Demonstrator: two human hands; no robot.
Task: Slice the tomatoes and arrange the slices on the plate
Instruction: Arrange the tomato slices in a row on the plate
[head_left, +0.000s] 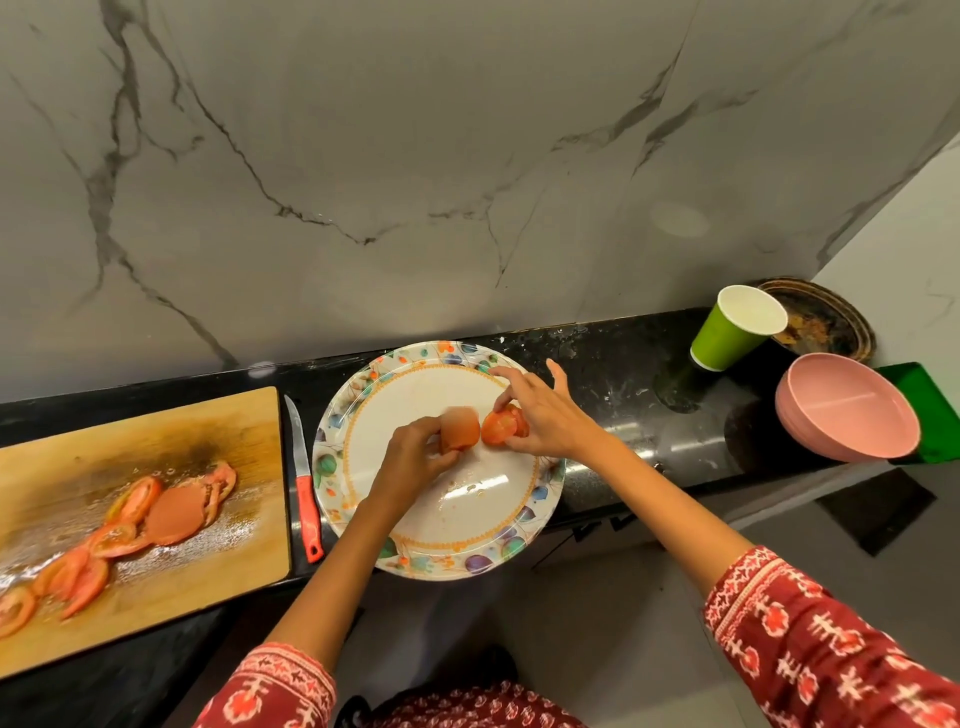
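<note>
Both hands over the plate (540, 499) — arranging slices.
Left hand (415, 457) pinches 1 tomato slice (460, 428); right hand (540, 410) pinches another slice (501, 427) just beside it.

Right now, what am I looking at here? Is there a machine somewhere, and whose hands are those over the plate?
No machine: a person wears a camera on the head, looking down at their own hands. The left hand holds one tomato slice and the right hand another tomato slice, both over a flowered plate. Left of it lie a red-handled knife and a cutting board with more tomato slices. To the right stand a green cup and a pink bowl.
</note>
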